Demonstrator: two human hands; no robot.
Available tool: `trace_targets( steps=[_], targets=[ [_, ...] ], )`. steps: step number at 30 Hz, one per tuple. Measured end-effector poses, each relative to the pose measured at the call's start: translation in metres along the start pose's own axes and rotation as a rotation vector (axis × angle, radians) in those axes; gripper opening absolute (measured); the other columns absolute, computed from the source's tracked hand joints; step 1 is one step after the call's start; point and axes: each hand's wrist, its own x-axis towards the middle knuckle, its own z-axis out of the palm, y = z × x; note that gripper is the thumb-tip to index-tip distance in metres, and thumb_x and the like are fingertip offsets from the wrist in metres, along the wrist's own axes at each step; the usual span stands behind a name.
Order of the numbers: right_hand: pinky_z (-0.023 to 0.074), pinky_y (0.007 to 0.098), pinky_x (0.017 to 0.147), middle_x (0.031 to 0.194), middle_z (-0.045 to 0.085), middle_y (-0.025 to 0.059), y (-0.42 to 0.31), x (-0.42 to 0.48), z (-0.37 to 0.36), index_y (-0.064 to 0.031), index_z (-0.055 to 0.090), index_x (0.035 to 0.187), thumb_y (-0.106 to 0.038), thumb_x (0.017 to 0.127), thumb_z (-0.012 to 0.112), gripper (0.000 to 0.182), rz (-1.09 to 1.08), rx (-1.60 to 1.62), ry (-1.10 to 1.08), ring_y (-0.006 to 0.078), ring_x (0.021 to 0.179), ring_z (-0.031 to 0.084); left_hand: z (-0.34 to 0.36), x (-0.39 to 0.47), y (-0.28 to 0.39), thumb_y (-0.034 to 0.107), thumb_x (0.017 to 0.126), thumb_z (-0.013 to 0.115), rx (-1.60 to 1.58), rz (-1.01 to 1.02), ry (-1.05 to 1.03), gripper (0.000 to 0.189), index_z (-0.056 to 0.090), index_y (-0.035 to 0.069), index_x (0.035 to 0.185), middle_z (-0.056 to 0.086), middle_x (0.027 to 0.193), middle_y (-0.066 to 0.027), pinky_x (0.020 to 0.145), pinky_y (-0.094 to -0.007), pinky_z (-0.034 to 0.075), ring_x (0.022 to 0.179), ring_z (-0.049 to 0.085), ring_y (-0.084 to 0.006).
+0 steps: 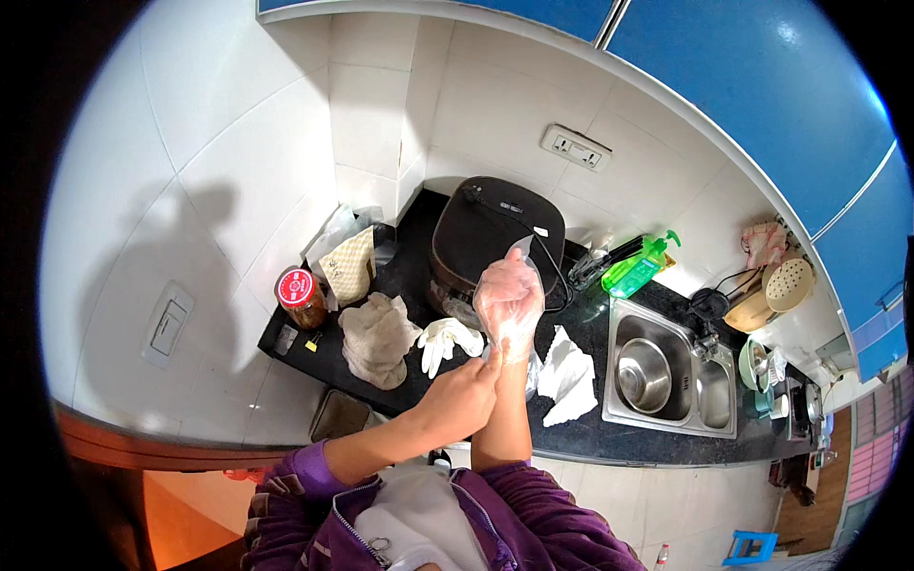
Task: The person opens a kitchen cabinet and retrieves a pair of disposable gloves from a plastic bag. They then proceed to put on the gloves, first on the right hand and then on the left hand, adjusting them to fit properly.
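A thin clear plastic glove [529, 250] covers my right hand [508, 292], its loose tip standing past the fingers. My right hand is raised over the counter in front of a dark rice cooker [493, 228], fingers bunched together with nothing visible in them. My bare left hand [471, 389] pinches the glove's cuff at the right wrist. White rubber gloves [446, 341] lie left of the wrists, beside a crumpled beige cloth [375, 341]. To the right is a crumpled white paper towel [568, 375], with clear plastic partly hidden behind my forearm.
A red-lidded jar [298, 294] and a checked pouch [350, 268] stand at the left wall. On the right, a green pump bottle [635, 271] stands behind a steel sink [613, 400] holding a metal pot [643, 375]. Blue cabinets [742, 93] overhang the counter.
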Motion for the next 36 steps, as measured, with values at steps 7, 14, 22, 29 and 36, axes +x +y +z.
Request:
trace_targets(
  steps=[7, 14, 22, 29, 36],
  targets=[
    [0.0439, 0.0232, 0.057, 0.071, 0.051, -0.0014, 0.014, 0.001, -0.003, 0.0002, 0.054, 0.103, -0.010, 0.086, 0.050, 0.021, -0.096, -0.191, -0.066, 0.0102, 0.064, 0.048, -0.005, 0.008, -0.023, 0.009, 0.086, 0.060, -0.884, -0.456, 0.086, 0.012, 0.063, -0.002, 0.091, 0.062, 0.072, -0.0036, 0.046, -0.0200, 0.046, 0.053, 0.054, -0.0063],
    [0.0399, 0.0222, 0.051, 0.066, 0.047, -0.0022, 0.032, -0.001, 0.007, -0.0014, 0.055, 0.103, -0.013, 0.086, 0.051, 0.021, -0.252, -0.499, 0.023, 0.0094, 0.058, 0.044, -0.016, 0.011, -0.040, 0.022, 0.085, 0.064, -1.154, -0.762, -0.253, 0.025, 0.061, -0.001, 0.093, 0.064, 0.084, -0.0063, 0.048, -0.0205, 0.047, 0.071, 0.063, -0.0131],
    [0.0391, 0.0224, 0.049, 0.064, 0.047, -0.0020, 0.035, 0.002, 0.014, -0.0010, 0.055, 0.100, -0.012, 0.086, 0.048, 0.019, -0.255, -0.551, 0.070, 0.0092, 0.055, 0.042, -0.014, 0.001, -0.034, 0.014, 0.077, 0.065, -0.440, -0.325, 0.006, 0.014, 0.062, 0.001, 0.079, 0.064, 0.070, -0.0093, 0.051, -0.0282, 0.047, 0.058, 0.062, -0.0170],
    [0.0391, 0.0229, 0.048, 0.060, 0.044, -0.0031, 0.019, 0.012, -0.005, -0.0006, 0.058, 0.092, -0.012, 0.085, 0.048, 0.017, -0.148, -0.187, 0.037, 0.0097, 0.053, 0.041, -0.026, 0.010, -0.025, 0.007, 0.071, 0.063, 0.471, 0.578, 0.326, 0.014, 0.058, 0.002, 0.083, 0.054, 0.081, -0.0063, 0.059, -0.0283, 0.048, 0.068, 0.055, -0.0182],
    [0.0384, 0.0240, 0.051, 0.061, 0.048, -0.0047, 0.013, 0.010, 0.004, -0.0049, 0.059, 0.080, -0.013, 0.090, 0.043, 0.020, -0.151, -0.161, -0.023, 0.0096, 0.055, 0.042, -0.009, 0.010, -0.026, 0.001, 0.072, 0.066, 0.088, 0.392, 0.359, 0.029, 0.062, -0.004, 0.100, 0.054, 0.091, -0.0094, 0.066, -0.0260, 0.048, 0.078, 0.056, -0.0213]
  ],
)
